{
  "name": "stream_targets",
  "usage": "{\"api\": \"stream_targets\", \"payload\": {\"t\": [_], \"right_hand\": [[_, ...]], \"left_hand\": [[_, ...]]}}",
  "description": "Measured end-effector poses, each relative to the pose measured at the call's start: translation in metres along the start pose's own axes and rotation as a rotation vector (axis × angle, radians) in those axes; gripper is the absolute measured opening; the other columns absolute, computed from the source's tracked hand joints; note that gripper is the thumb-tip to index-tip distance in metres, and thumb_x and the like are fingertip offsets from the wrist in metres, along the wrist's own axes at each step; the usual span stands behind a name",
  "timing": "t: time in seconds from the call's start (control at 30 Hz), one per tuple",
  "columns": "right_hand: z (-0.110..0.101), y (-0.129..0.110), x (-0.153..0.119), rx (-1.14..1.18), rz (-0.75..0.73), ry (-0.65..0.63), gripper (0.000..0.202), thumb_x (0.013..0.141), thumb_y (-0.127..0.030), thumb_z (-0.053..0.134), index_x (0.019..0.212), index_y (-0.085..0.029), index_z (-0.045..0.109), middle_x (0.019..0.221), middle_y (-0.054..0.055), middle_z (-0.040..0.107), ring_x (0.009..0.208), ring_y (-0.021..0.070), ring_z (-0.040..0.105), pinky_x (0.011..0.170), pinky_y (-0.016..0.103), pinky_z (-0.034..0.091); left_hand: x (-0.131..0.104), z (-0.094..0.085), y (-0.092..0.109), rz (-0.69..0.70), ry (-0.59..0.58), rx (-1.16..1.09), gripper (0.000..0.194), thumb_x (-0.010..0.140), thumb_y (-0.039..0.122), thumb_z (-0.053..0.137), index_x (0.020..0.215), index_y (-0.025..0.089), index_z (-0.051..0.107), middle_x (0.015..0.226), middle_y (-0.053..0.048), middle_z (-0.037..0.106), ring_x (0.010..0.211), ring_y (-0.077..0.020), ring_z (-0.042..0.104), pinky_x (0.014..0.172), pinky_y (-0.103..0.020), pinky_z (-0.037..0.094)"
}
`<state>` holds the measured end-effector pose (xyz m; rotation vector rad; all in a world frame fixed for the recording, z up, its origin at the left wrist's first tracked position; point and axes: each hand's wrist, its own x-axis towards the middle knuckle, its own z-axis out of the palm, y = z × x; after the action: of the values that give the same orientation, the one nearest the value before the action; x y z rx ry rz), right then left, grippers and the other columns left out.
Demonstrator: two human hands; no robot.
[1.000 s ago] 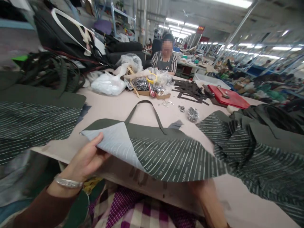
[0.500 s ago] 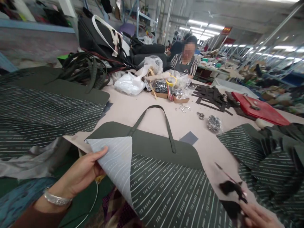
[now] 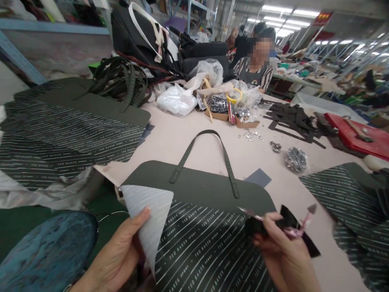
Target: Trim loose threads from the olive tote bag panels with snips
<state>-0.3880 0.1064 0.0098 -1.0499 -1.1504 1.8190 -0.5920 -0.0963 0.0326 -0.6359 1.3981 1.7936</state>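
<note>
A dark green bag panel (image 3: 197,184) with a strap handle (image 3: 220,146) and striped, lettered fabric lies before me. One left corner of the fabric is folded over, so its pale grey underside (image 3: 152,202) shows. My left hand (image 3: 121,247) pinches that folded part between thumb and fingers. Over the fabric's right side, my right hand (image 3: 282,251) is closed round a slim pink tool (image 3: 294,232) with a spade-shaped end and black pieces (image 3: 310,243). A pointed metal tip (image 3: 246,211) sticks out to the left of this hand; which piece it belongs to I cannot tell.
Printed panels lie stacked at left (image 3: 75,125) and right (image 3: 337,186). Along the back are black straps (image 3: 121,83), plastic bags (image 3: 176,101), metal parts (image 3: 251,135), a bagged bundle (image 3: 296,159), dark strips (image 3: 291,117) and a red slab (image 3: 358,129). Across the table sits a person (image 3: 253,73).
My right hand has moved left and up, bringing the tool and black pieces over the fabric. My left hand has come lower and right, still gripping the fold. The view has shifted left.
</note>
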Motion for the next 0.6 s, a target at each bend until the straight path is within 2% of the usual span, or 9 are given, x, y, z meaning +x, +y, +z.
{"api": "stream_targets", "payload": {"t": [0.03,0.1,0.2,0.3,0.43,0.5,0.6], "right_hand": [[0.016,0.007,0.001,-0.022,-0.029,-0.041,0.029,0.073,-0.04,0.087,0.077,-0.021,0.065,0.073,0.001,0.062,0.059,0.0155,0.058,0.047,0.024,0.051],[0.033,0.024,0.005,-0.098,-0.083,-0.1,0.029,0.079,-0.043,0.082,0.08,-0.021,0.063,0.072,0.0,0.062,0.06,0.0163,0.059,0.051,0.025,0.051],[0.034,0.051,0.015,-0.226,-0.139,-0.093,0.031,0.084,-0.047,0.075,0.082,-0.02,0.061,0.07,0.0,0.06,0.059,0.0162,0.057,0.054,0.026,0.05],[0.025,0.068,0.02,-0.297,-0.178,-0.032,0.031,0.084,-0.048,0.074,0.089,-0.02,0.062,0.074,0.0,0.061,0.06,0.0166,0.058,0.055,0.026,0.049],[0.02,0.069,0.017,-0.413,-0.229,-0.054,0.025,0.084,-0.043,0.074,0.087,-0.021,0.064,0.078,0.0,0.063,0.068,0.0166,0.06,0.063,0.026,0.048],[0.02,0.064,0.016,-0.481,-0.257,-0.107,0.022,0.086,-0.04,0.072,0.081,-0.021,0.064,0.075,-0.001,0.063,0.069,0.0163,0.059,0.065,0.026,0.047],[0.022,0.059,0.017,-0.536,-0.302,-0.172,0.03,0.09,-0.037,0.068,0.067,-0.02,0.059,0.065,-0.002,0.059,0.06,0.0146,0.056,0.06,0.025,0.045]], "left_hand": [[0.001,0.001,-0.004,0.004,-0.03,0.014,0.03,0.088,0.013,0.066,0.119,0.013,0.067,0.103,-0.01,0.078,0.091,-0.0244,0.075,0.085,-0.034,0.064],[0.005,0.003,-0.01,0.02,-0.06,0.068,0.035,0.083,0.009,0.071,0.118,0.012,0.067,0.105,-0.011,0.078,0.092,-0.026,0.075,0.081,-0.032,0.064],[0.009,0.005,-0.019,0.015,-0.048,0.142,0.04,0.077,0.007,0.077,0.116,0.009,0.067,0.104,-0.013,0.078,0.093,-0.0281,0.075,0.075,-0.03,0.064],[0.009,0.008,-0.027,-0.049,-0.046,0.124,0.049,0.075,0.01,0.08,0.121,0.011,0.065,0.107,-0.013,0.077,0.098,-0.0299,0.074,0.078,-0.032,0.064],[0.006,0.018,-0.036,-0.146,-0.1,-0.007,0.066,0.077,0.012,0.08,0.138,0.02,0.056,0.12,-0.011,0.074,0.112,-0.0311,0.07,0.089,-0.039,0.063],[0.007,0.026,-0.038,-0.169,-0.132,-0.046,0.063,0.079,0.016,0.079,0.138,0.022,0.056,0.125,-0.01,0.072,0.115,-0.0308,0.068,0.093,-0.04,0.061],[0.009,0.038,-0.039,-0.156,-0.125,-0.03,0.056,0.077,0.017,0.081,0.13,0.021,0.063,0.127,-0.009,0.071,0.119,-0.03,0.066,0.095,-0.039,0.06]]}}
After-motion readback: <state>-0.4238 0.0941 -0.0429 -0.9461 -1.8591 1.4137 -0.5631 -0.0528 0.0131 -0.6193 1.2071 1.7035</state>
